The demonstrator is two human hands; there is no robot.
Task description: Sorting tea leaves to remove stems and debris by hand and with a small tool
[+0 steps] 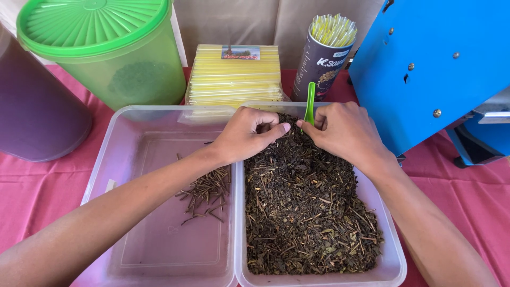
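Far to the left of the left hand (245, 133), a big purple tub (37, 106) and, beside it, a green lidded container (114, 50). Right of the right hand (340, 130), a blue metal machine (430, 64). Under both forearms, a red tablecloth (37, 186) carrying two clear plastic trays side by side: right tray (396, 266) heaped with dark dried tea leaves (308, 207), left tray (106, 170) holding only a small pile of thin brown stems (207, 194) just below the left wrist. Beyond the left hand, a flat stack of yellow packets (234, 77); beyond the right hand, a dark tube of pale straws (326, 53). Both hands resting at the far end of the leaf heap, nearly touching each other. Left hand curled, thumb and fingers pinched together over the leaves (anything caught between them too small to tell). Right hand half closed, fingertips down in the leaves. Between the two hands, a small green scoop (310, 103) standing upright in the heap, just beside the right fingers; whether gripped, impossible to tell.
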